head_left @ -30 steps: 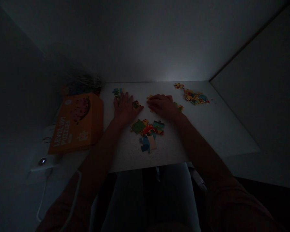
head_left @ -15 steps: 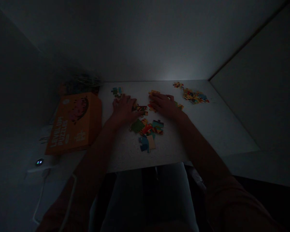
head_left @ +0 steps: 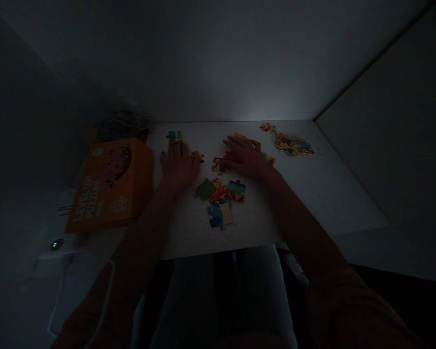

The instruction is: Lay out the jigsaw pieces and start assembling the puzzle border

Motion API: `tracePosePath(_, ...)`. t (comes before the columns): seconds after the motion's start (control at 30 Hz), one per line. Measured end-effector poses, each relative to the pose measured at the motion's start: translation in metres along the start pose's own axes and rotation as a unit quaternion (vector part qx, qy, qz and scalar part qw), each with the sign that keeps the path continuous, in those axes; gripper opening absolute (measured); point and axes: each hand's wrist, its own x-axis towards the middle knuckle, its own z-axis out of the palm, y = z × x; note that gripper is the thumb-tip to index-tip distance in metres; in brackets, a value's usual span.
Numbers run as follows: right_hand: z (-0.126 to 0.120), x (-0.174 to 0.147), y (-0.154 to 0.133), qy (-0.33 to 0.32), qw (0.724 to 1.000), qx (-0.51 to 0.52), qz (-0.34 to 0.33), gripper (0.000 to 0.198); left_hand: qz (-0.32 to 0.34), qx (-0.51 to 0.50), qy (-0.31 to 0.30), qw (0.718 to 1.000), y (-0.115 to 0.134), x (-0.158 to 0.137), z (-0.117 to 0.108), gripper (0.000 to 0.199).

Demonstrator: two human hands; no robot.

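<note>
Puzzle pieces lie on the white tabletop between the two hands, near the middle of the far half. Right hand rests palm down over the pieces, fingers spread forward and flat, fingertips toward the far edge; the dim light does not show whether any piece is pinched beneath it. Left hand lies flat as well, fingers spread, touching the tabletop just left of a small loose piece; its fingertips reach a blue-green piece close to the far edge. It grips nothing that can be seen.

A joined cluster of pieces, green, red, blue and cream, sits nearer the front edge, between the two forearms and apart from both hands. A heap of loose pieces lies toward the far right corner, well apart from the right hand. An orange puzzle box lies flat at the left edge of the tabletop, near the left forearm. A white device with a small light and its cable lie beside the front left corner.
</note>
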Motion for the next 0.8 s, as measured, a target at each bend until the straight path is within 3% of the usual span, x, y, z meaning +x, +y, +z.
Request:
tracePosePath(0.2,0.003,0.0,-0.014,-0.042,0.998,0.01,-0.037,0.092,-0.047,0.006,0.021,0.999,0.003,0.008,0.009,0.112)
tracePosePath(0.43,0.003,0.002,-0.005,-0.017,0.999,0.005,-0.029,0.068,-0.058,-0.012,0.052,0.997,-0.006,0.015,0.018,0.092)
tracePosePath(0.67,0.008,0.001,0.008,0.012,0.999,-0.015,0.045,0.064,-0.088,-0.021,0.018,0.996,-0.006,0.012,0.01,0.125)
tracePosePath(0.8,0.002,0.004,0.0,0.034,0.999,-0.01,0.025,0.063,-0.068,-0.004,0.025,0.997,0.0,0.01,0.005,0.112)
